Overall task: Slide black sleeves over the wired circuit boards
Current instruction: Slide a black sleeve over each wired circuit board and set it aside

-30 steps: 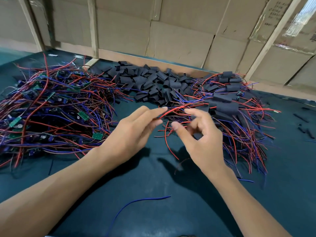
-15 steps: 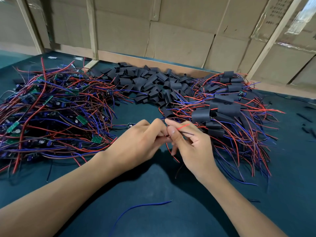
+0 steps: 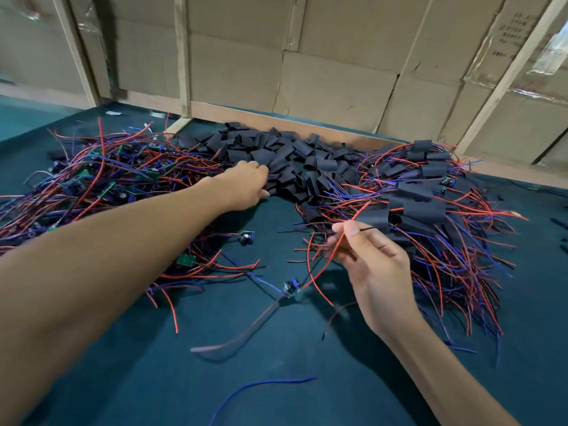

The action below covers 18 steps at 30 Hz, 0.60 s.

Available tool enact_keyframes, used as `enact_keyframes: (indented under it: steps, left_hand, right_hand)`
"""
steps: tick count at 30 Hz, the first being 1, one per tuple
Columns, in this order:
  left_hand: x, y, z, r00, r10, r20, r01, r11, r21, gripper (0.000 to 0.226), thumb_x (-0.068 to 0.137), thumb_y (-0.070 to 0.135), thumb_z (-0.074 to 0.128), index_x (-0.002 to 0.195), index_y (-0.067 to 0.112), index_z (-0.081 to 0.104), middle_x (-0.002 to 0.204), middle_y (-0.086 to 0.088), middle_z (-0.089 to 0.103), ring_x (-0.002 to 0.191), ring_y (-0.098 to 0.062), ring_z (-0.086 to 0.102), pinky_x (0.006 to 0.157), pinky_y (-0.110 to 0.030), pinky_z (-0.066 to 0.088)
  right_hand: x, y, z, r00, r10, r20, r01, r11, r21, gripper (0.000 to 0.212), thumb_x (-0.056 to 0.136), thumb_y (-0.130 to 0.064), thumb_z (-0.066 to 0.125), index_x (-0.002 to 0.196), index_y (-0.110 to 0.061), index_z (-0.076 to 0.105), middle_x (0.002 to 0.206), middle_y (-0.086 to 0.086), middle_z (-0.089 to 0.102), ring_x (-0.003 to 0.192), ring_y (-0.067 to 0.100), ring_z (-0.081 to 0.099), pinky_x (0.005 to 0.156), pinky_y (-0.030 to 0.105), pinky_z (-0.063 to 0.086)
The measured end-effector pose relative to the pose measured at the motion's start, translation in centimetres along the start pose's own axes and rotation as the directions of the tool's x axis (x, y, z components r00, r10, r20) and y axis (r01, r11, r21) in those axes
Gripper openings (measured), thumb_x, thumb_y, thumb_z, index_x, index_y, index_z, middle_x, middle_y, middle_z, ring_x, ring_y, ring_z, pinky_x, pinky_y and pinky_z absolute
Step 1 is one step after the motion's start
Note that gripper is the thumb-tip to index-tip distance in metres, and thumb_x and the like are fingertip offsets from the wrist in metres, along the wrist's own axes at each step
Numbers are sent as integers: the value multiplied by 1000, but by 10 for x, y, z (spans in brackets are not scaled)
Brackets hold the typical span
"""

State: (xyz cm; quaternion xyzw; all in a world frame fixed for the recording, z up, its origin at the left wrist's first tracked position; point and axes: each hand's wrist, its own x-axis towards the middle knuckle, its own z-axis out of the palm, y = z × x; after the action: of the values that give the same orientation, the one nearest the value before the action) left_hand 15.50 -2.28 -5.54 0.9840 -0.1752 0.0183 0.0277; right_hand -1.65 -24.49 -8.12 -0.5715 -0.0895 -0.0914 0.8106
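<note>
while right hand [image 3: 373, 259] pinches red wire [image 3: 330, 256], left hand [image 3: 246, 184] seemingly grasping black sleeves [image 3: 285, 158]

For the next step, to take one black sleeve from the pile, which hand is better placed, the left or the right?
The left. The left hand already reaches the near edge of the pile of black sleeves, fingers at the sleeves. The right hand is nearer the person and pinches the red wire, so it is occupied.

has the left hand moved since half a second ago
Yes. The left hand has left the right hand and reached away from the person, to the near edge of the loose black sleeves pile.
</note>
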Motion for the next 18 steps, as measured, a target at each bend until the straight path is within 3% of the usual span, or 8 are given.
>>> enact_keyframes:
  steps: [3,6,9,11,13,18]
  left_hand:
    - [8,7,4,998,-47,-40,44,995,-84,31,100,30,61,110,1,58,110,-23,63,105,-40,59,87,-45,51]
    - [14,13,-1,992,-127,-20,121,976,-181,26,93,28,71,94,2,68,94,-19,67,90,-36,64,80,-42,55]
    - [13,15,-11,980,-197,-8,189,951,-246,32,87,28,76,74,5,57,82,-16,64,70,-28,58,69,-37,49]
    - [5,17,-15,970,-235,-59,207,931,-302,32,86,29,75,96,5,57,93,-14,59,79,-30,57,72,-39,50]
    - [-8,20,-16,963,-242,-115,183,907,-380,48,85,32,74,119,9,49,103,-12,57,90,-33,58,79,-42,52]
    - [-47,35,-5,957,-180,-226,65,896,-439,60,89,32,70,139,15,40,104,-11,66,95,-29,62,82,-38,51]
  right_hand:
    - [0,-5,-1,999,27,31,-30,994,104,21,94,-17,58,97,-6,75,87,11,69,78,26,67,81,41,58]
    - [1,-8,5,991,126,49,-133,973,189,39,97,-22,53,124,2,64,72,3,48,61,17,49,67,36,55]
    - [3,-10,9,970,241,32,-241,938,250,60,93,-44,49,135,-2,57,70,-2,37,55,13,36,53,28,43]
    - [4,-12,9,963,268,30,-267,928,260,61,92,-50,45,134,-7,57,71,-3,37,54,12,34,50,26,37]
    - [4,-13,7,963,266,42,-267,924,275,60,92,-49,47,134,-7,58,72,-3,39,54,11,33,50,25,35]
    - [2,-7,1,982,164,97,-177,975,134,36,96,-31,57,113,-4,75,70,-2,45,53,11,38,49,23,37]
